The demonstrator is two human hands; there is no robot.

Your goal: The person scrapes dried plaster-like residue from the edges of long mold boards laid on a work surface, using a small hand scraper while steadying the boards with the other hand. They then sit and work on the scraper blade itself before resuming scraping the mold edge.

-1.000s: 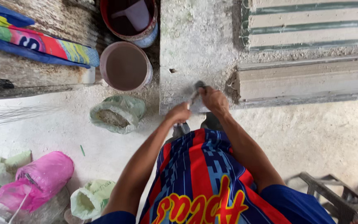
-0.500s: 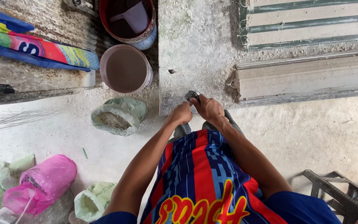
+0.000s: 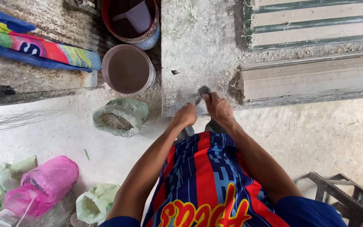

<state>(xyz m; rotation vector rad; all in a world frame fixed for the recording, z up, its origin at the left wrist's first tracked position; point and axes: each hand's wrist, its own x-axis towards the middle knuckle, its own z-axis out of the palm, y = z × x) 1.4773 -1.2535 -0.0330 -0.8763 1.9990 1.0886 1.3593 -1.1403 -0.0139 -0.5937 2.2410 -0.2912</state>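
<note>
At frame centre, right hand (image 3: 218, 108) clenches a grey trowel-like tool (image 3: 202, 92) against the rough concrete slab (image 3: 198, 50); left hand (image 3: 185, 115) steadies it, fingers curled. Risk: blade slips, scraping knuckles.

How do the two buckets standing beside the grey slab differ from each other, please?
The dark red bucket stands farther up the picture and holds a pale scoop; the pale bucket stands nearer the person, with nothing showing above its contents. The dark red bucket's inside looks dark; the pale bucket is filled with smooth brown matter. Both are round, open-topped and stand upright left of the grey slab.
</note>
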